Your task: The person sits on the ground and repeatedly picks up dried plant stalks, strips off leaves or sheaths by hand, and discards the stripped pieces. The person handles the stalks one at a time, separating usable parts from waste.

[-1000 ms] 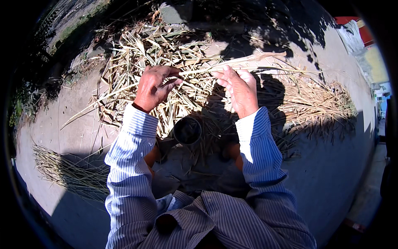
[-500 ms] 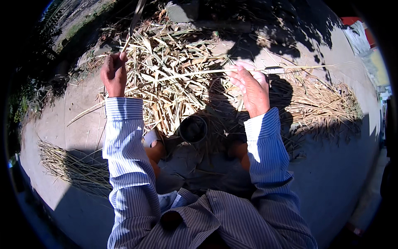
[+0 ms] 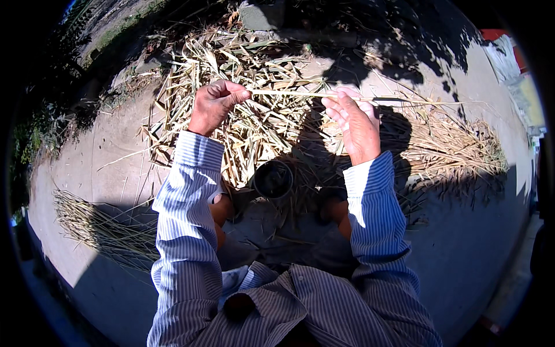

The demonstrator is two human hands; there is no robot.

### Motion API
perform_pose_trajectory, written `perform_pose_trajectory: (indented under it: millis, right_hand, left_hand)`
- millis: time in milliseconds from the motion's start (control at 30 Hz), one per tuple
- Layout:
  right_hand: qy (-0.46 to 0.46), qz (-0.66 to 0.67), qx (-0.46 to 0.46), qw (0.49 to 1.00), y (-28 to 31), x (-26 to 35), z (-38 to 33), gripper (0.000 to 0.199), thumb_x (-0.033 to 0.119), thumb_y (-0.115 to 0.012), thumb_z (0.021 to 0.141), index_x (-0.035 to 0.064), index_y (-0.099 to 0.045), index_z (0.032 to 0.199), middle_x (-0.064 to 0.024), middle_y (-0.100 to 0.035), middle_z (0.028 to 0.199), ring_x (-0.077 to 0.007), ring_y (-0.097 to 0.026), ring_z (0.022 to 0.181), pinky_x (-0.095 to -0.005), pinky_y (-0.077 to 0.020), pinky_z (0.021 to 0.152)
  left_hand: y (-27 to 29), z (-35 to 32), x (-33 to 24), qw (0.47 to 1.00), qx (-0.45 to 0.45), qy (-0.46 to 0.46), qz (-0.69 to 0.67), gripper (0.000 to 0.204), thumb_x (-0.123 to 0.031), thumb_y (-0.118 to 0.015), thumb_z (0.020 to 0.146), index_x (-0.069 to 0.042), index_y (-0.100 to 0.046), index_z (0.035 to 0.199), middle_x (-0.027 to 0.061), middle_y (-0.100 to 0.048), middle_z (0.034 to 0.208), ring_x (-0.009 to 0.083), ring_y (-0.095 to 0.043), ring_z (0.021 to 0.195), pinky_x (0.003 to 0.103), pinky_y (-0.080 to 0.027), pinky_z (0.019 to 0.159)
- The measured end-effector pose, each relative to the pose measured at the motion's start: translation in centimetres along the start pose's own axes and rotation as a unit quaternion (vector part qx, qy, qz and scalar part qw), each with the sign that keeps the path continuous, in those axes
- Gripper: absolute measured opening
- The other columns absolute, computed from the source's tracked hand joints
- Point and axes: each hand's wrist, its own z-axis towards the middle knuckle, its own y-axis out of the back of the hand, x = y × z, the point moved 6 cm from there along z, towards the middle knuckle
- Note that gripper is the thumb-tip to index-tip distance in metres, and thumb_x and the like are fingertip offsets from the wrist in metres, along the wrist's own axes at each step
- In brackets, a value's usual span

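A long, thin dry stalk runs nearly level between my hands, above a heap of dry leaves. My left hand pinches it between thumb and fingers at its left end. Farther right, my right hand holds the same stalk between the thumb and the fingers, palm partly turned up. Past that hand the stalk's thin tip reaches out to the right. Beneath both hands lies the heap of pale dry leaves and husks.
A dark round bucket stands between my feet, at the heap's near edge. Bundled dry stalks lie at right, and another stalk bundle at lower left. A concrete block sits at the far edge, near shaded plants.
My left hand has come right and inward, and now pinches the stalk. The leaf strip it held up is gone from it. My right hand has hardly moved.
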Motion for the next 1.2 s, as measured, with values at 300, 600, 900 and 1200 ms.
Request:
perform_pose_trajectory:
  millis: [300, 600, 900, 1200]
  right_hand:
    - [0.015, 0.001, 0.054, 0.998, -1.2, 0.0, 0.0, 0.033, 0.015, -0.062, 0.09, -0.0061, -0.051, 0.114, -0.0184, -0.064, 0.105, -0.0251, -0.066, 0.094, -0.0306, -0.0521, 0.081]
    - [0.048, -0.033, -0.013, 0.998, 3.0, 1.9, 0.2, 0.028, 0.015, -0.061, 0.091, -0.0021, -0.054, 0.112, -0.0176, -0.063, 0.103, -0.026, -0.065, 0.094, -0.0324, -0.0515, 0.082]
    - [-0.002, 0.042, -0.086, 0.995, 5.1, 1.5, 1.2, 0.027, 0.016, -0.07, 0.084, 0.0026, -0.058, 0.105, -0.0127, -0.064, 0.102, -0.0242, -0.064, 0.092, -0.0328, -0.0515, 0.081]
    - [-0.035, 0.071, 0.053, 0.995, -2.0, -1.6, -0.4, 0.031, 0.016, -0.067, 0.088, -0.0003, -0.052, 0.11, -0.0181, -0.064, 0.104, -0.0262, -0.065, 0.095, -0.0333, -0.052, 0.082]
  left_hand:
    - [1.8, -0.6, -0.3, 0.994, -0.053, 0.053, -0.083, 0.016, -0.012, -0.077, 0.077, -0.003, -0.068, 0.087, 0.0055, -0.069, 0.082, 0.0121, -0.062, 0.08, 0.027, -0.046, 0.08]
    - [1.7, -2.2, -5.4, 0.781, -0.156, -0.282, 0.534, 0.039, -0.037, -0.069, 0.082, -0.001, -0.064, 0.096, 0.0125, -0.066, 0.087, 0.0298, -0.059, 0.084, 0.036, -0.044, 0.078]
    - [3.0, -2.1, -5.2, 0.749, -0.074, -0.26, 0.605, 0.013, -0.022, -0.062, 0.082, -0.01, -0.061, 0.078, 0.005, -0.064, 0.072, 0.0255, -0.059, 0.076, 0.041, -0.04, 0.073]
    - [-7.7, -3.6, -7.8, 0.838, 0.043, -0.351, 0.416, 0.026, -0.015, -0.071, 0.075, -0.007, -0.062, 0.098, 0.0063, -0.064, 0.086, 0.0256, -0.059, 0.083, 0.037, -0.035, 0.071]
